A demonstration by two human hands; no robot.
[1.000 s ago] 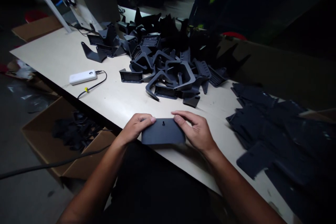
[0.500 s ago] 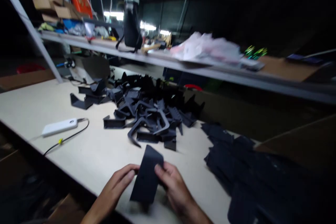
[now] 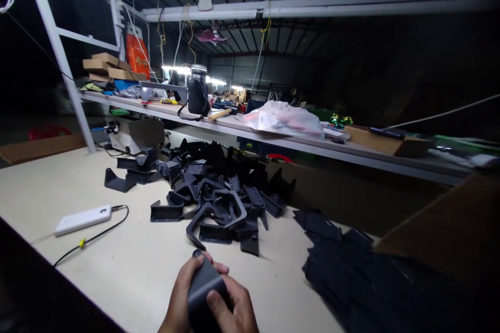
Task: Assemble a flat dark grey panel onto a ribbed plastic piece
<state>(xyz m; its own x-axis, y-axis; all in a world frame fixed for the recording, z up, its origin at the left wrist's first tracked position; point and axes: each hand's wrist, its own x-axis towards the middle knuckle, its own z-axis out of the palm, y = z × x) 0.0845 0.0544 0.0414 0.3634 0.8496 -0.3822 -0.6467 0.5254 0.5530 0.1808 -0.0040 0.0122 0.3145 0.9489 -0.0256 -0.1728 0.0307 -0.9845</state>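
Note:
A dark grey bent plastic bracket [image 3: 205, 283] is gripped between both hands at the bottom of the view, above the near edge of the table. My left hand [image 3: 180, 291] closes around its left side, thumb near the top corner. From the right, my right hand [image 3: 236, 304] holds it with the thumb pressed on the lower face. The bracket's underside is hidden. Just beyond the hands lies a jumbled heap of similar dark brackets [image 3: 222, 205].
To the right spreads a pile of flat black pieces [image 3: 344, 270]. A white power bank [image 3: 84, 219] with a black cable lies left on the table [image 3: 128, 260]. Behind the heap runs a raised shelf [image 3: 234, 127] carrying a bottle [image 3: 198, 93] and plastic bags [image 3: 283, 118].
The bracket has turned, so its bend now faces me. My left hand has gone from touching its edge to wrapping its side. The camera view has tilted up.

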